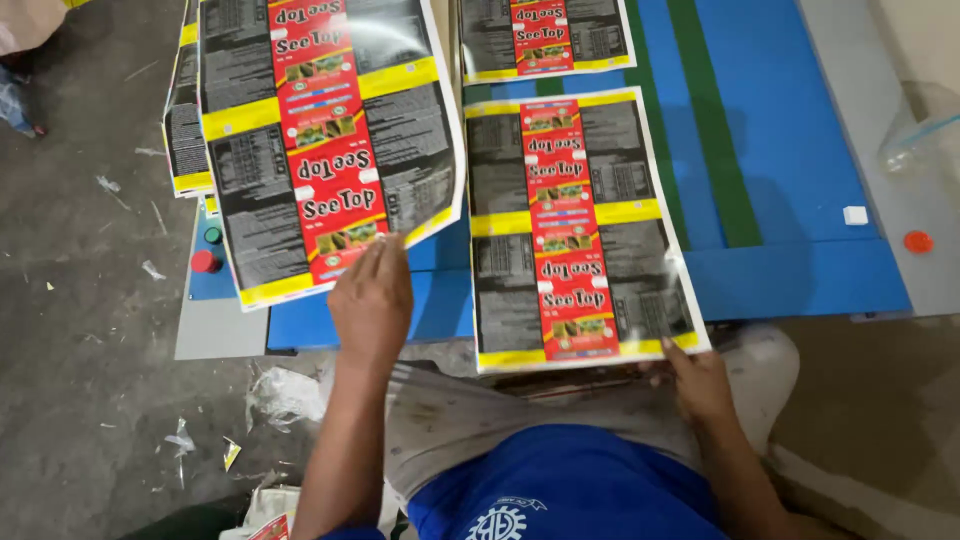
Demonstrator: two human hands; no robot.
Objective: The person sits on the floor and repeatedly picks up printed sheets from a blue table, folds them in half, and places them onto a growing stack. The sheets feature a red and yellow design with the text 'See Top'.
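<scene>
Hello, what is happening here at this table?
A person works with printed label sheets at a blue table. The left hand presses on the lower edge of a stack of sheets on the left. The right hand holds the near corner of a single sheet lying flat on the table.

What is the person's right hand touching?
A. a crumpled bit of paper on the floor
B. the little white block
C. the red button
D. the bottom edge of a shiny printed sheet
D: the right hand has its fingers at the bottom right corner of the printed sheet lying on the blue table, far from the red button and white block.
</scene>
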